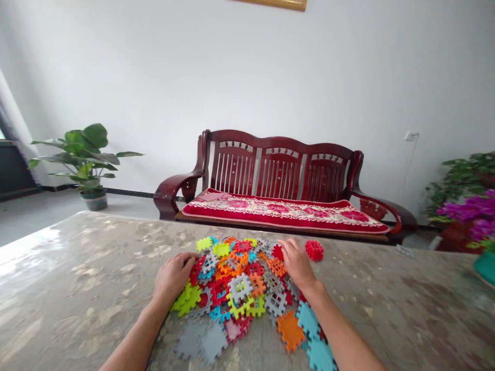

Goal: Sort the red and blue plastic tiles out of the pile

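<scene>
A heap of toothed plastic interlocking tiles (240,287) in red, orange, grey, lime and blue lies on the table between my hands. At the heap's left edge rests my left hand (174,278), its fingers curled in beside red and grey tiles; what they hold, if anything, is hidden. My right hand (297,264) reaches to the far right side of the heap, fingers bent and closed at a red tile (277,252). Just right of that hand sits a red assembled block (314,250) of joined tiles. An orange tile (290,331) and light-blue tiles (320,354) lie near my right forearm.
The mottled grey table (96,288) spreads to both sides. A small grey piece (405,251) lies at its far right. Behind stands a dark red wooden bench (278,175) with a red patterned cover. Potted plants (93,154) and purple flowers (469,214) flank the scene.
</scene>
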`<state>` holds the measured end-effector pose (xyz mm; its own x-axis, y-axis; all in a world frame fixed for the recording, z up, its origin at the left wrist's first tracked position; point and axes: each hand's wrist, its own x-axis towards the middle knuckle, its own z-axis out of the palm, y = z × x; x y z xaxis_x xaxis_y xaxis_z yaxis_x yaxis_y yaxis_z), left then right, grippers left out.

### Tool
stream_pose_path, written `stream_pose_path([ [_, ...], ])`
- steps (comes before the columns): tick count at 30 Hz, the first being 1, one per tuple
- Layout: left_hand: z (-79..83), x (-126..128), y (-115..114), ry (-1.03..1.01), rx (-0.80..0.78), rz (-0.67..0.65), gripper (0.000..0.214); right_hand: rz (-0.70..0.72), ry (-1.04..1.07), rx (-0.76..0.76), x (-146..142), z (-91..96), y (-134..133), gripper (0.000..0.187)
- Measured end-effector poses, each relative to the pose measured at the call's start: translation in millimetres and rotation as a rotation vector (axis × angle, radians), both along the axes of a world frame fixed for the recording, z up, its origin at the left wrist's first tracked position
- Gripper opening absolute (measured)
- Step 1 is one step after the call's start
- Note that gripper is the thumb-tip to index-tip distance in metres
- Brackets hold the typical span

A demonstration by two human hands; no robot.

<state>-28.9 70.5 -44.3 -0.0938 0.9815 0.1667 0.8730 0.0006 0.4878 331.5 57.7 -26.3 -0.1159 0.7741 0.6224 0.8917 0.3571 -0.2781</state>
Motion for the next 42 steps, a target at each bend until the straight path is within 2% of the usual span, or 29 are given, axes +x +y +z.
stream_pose_path([
  [2, 0.1, 0.0, 0.1, 0.006, -0.009, 0.002, 0.039, 0.064, 0.043, 0.072, 3.3, 0.7, 0.2, 0.038],
  [5, 0.0, -0.2, 0.6, 0.012, -0.009, 0.011, 0.039, 0.140, 0.128, 0.076, 6.6, 1.9, -0.7, 0.040],
  [9, -0.6, -0.3, 0.9, 0.012, 0.002, 0.011, 0.038, 0.140, 0.238, -0.036, 12.1, 1.1, -2.5, 0.038],
  [13, -1.3, -0.3, 0.4, 0.007, 0.020, 0.017, 0.037, 0.043, 0.313, -0.192, 18.9, 1.6, -5.1, 0.033],
  [15, -1.3, -0.2, 0.2, 0.009, 0.023, 0.025, 0.037, -0.034, 0.255, -0.224, 19.7, 6.3, -7.6, 0.029],
  [18, -1.2, -0.2, 0.1, 0.015, 0.023, 0.028, 0.036, -0.218, 0.047, -0.259, 16.2, 19.1, -13.1, 0.025],
  [21, -1.4, -0.5, 0.4, 0.015, 0.030, 0.021, 0.036, -0.377, -0.177, -0.400, 9.7, 31.5, -18.8, 0.027],
  [24, -2.1, -0.8, 1.1, 0.011, 0.025, 0.014, 0.037, -0.414, -0.309, -0.569, 4.1, 36.7, -22.8, 0.041],
  [27, -3.5, -1.2, 2.0, 0.007, 0.016, 0.011, 0.038, -0.404, -0.341, -0.653, 0.4, 37.1, -24.5, 0.044],
  [37, -4.6, -1.8, 2.6, 0.018, 0.002, 0.012, 0.039, -0.361, -0.306, -0.660, -1.2, 37.4, -23.2, 0.031],
  [42, -2.4, -0.9, 1.6, 0.015, -0.017, 0.021, 0.040, -0.305, -0.160, -0.601, 12.0, 37.7, -16.4, 0.026],
])
